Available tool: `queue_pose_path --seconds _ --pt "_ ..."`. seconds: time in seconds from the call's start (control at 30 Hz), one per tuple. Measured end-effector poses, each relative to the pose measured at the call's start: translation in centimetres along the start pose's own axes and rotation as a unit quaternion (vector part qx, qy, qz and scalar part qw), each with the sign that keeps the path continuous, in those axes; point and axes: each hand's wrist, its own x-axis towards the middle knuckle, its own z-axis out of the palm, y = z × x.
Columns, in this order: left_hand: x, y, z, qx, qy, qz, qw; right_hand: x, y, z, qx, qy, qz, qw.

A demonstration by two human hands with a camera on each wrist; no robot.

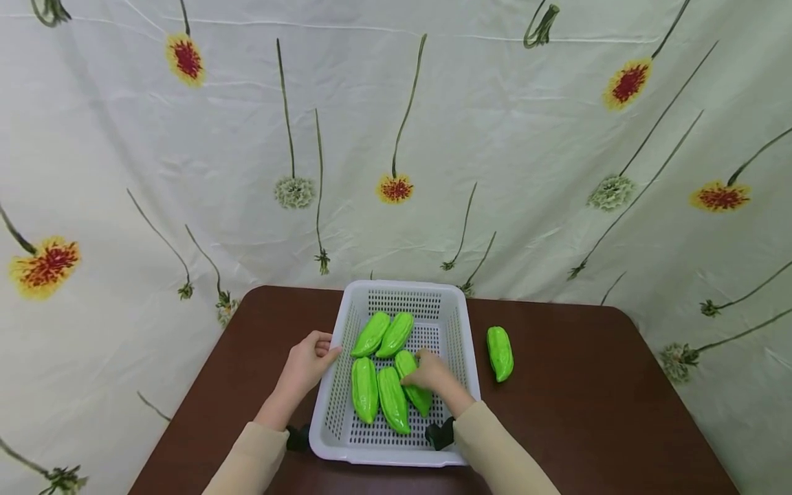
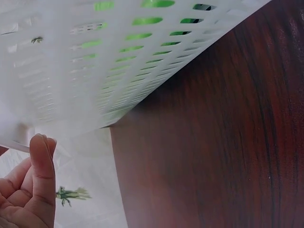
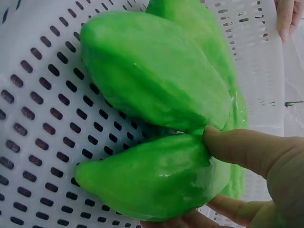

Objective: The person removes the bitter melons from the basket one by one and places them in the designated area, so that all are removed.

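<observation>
A white plastic basket [image 1: 454, 330] with slotted walls holds several glossy green ridged fruits [image 1: 392, 399], long and tapered. At its left rim my left hand [image 1: 307, 363] pinches the edge; thumb and fingers meet at that rim in the left wrist view. My right hand [image 1: 433, 375] reaches inside and grips the rightmost green fruit [image 3: 152, 178], thumb on one side and fingers round the other. Right beside it in the right wrist view lies another green fruit [image 3: 152, 71], close to the thumb tip. The palm-side fingers are partly hidden under the gripped fruit.
One more green fruit [image 1: 500, 354] lies outside the basket, to its right on the dark brown table [image 1: 588, 399]. Behind the table hangs a white cloth [image 1: 532, 206] printed with flowers. Black straps [image 1: 441, 434] sit at the wrists.
</observation>
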Motion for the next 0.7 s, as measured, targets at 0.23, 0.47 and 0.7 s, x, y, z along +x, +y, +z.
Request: queue_pose_path --seconds 0.23,0.47,0.7 --pt "0.0 -0.1 0.1 -0.003 -0.007 -0.005 1.0000 -0.3 -0.1 -0.4 0.015 0.005 0.004 0.9999" --pt "0.2 -0.2 0.1 -0.002 -0.007 -0.005 1.0000 -1.5 -1.1 -3.3 0.057 0.020 -0.031 0.9977" --pt "0.2 -0.1 0.1 -0.002 -0.008 -0.009 0.9999 -2.1 -1.0 -7.8 0.082 0.097 -0.056 0.9903"
